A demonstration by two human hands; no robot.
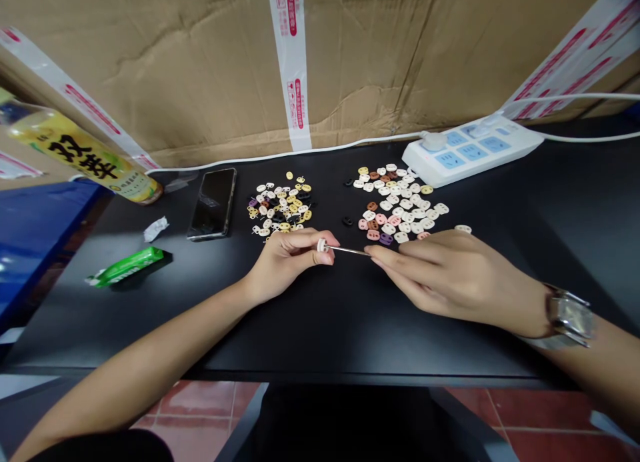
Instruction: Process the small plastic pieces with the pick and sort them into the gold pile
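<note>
Pinched between the thumb and forefinger of my left hand [295,255] is a small white two-holed piece [323,245], something like a button or cord stopper. My right hand [445,275] grips a thin metal rod [350,251], whose far end meets the white piece; whether it passes into a hole I cannot tell. Beyond my left hand lies a pile of small pieces [285,205] in yellow, white, black and brown, some with thin stubs sticking out. Behind my right hand spreads a second pile [405,205], mostly white with some pink, brown and purple.
A white power strip [473,149] with cables stands at the back right, against a cardboard wall [360,55]. To the left are a phone [213,203], a green wrapper [127,267], crumpled paper [155,229] and a yellow drink bottle [80,152]. The black table [310,335] ends close in front.
</note>
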